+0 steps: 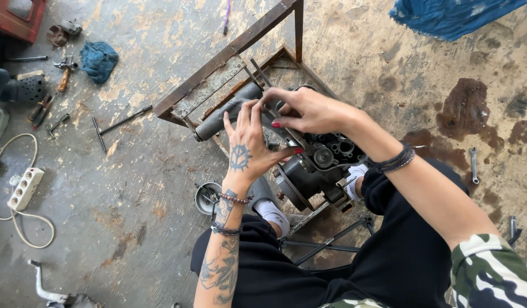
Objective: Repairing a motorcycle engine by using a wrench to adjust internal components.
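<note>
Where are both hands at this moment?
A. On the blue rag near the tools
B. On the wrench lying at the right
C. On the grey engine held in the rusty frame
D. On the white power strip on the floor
C: the left hand and the right hand both rest on the engine in the frame, while the power strip, rag and wrench lie untouched on the floor.
</note>
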